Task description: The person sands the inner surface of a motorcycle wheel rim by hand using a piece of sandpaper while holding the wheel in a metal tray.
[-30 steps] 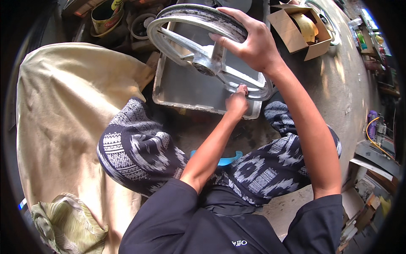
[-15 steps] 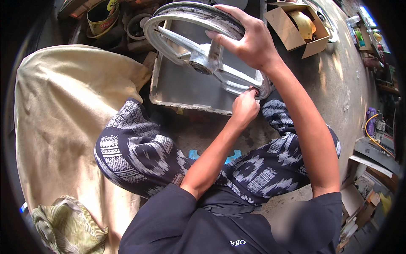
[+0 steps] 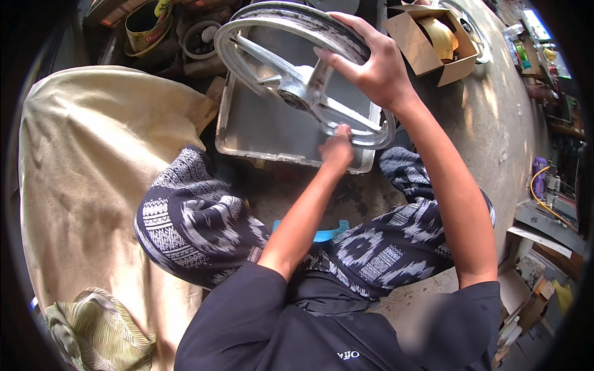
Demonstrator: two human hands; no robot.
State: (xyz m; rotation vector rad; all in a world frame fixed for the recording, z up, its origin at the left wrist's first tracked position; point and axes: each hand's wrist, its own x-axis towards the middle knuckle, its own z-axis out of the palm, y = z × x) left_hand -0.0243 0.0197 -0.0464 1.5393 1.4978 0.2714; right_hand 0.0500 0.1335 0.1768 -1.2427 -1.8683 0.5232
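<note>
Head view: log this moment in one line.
right hand: gripping cast-spoked wheel | left hand: blurred, near wheel's lower edge | wheel: tilted over rectangular tub

"What's worn on top?"
"A dark T-shirt (image 3: 291, 337) with short sleeves (image 3: 238, 303) and small white lettering (image 3: 348, 355) in front."
"And below?"
"Loose, dark trousers (image 3: 192, 232) covered in white diamonds, zigzags and patterned bands."

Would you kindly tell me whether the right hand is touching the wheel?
Touching: the head view shows the right hand clasping the wheel at its upper right.
</note>
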